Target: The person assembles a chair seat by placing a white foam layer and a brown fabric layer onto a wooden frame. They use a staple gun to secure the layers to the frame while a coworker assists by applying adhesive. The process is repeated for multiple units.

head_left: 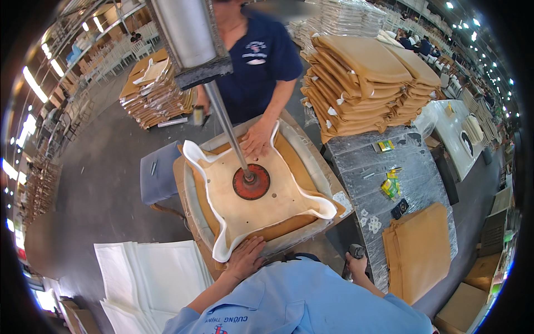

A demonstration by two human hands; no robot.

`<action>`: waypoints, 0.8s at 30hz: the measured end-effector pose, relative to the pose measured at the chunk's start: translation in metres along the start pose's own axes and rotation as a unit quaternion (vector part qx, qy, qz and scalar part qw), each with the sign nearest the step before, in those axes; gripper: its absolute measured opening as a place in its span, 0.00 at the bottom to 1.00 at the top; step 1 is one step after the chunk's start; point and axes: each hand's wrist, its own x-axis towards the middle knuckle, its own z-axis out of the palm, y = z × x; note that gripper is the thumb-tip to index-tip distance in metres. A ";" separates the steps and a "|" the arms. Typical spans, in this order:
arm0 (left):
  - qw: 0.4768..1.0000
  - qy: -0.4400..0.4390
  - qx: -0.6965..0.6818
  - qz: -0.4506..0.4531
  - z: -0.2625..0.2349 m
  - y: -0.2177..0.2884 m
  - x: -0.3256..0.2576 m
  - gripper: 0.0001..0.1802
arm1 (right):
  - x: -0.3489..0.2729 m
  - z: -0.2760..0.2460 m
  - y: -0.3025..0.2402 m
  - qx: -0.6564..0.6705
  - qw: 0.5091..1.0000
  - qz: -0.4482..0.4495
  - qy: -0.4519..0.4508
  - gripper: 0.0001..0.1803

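Observation:
Before me a square light wooden panel [222,178] lies over white padding [221,239] and a tan cover sheet [278,229], inside a grey padded frame [196,209]. A red round press foot [251,190] on a steel rod bears down on the panel's middle. My left hand [246,259] lies with its fingers stretched out on the near edge of the cover and frame, beside a corner of the padding. Low at the right, my right hand [356,264] is closed around a dark hand tool [356,250], probably a staple gun; its lower part is hidden.
Across the frame a co-worker in dark blue [261,67] rests a hand on the panel and holds a tool. The press cylinder [189,33] hangs overhead. Tan sheets [420,250] and small boxes [391,185] lie on the right-hand table [361,161]. White sheets [150,278] are at left.

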 end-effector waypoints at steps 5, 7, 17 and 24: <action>0.999 -0.005 -0.002 -0.035 -0.006 0.005 -0.005 0.32 | -0.005 0.012 0.001 0.040 0.996 0.068 -0.044 0.17; 0.999 0.009 -0.005 -0.043 -0.004 0.009 -0.004 0.31 | -0.006 0.018 0.001 0.031 0.995 0.071 -0.057 0.17; 0.985 0.006 -0.144 0.094 0.023 0.025 0.047 0.25 | -0.045 0.005 0.025 0.085 0.994 0.042 0.056 0.21; 0.983 -0.020 -0.112 0.147 0.030 0.043 0.073 0.23 | -0.041 -0.040 0.029 0.095 0.985 0.094 0.112 0.17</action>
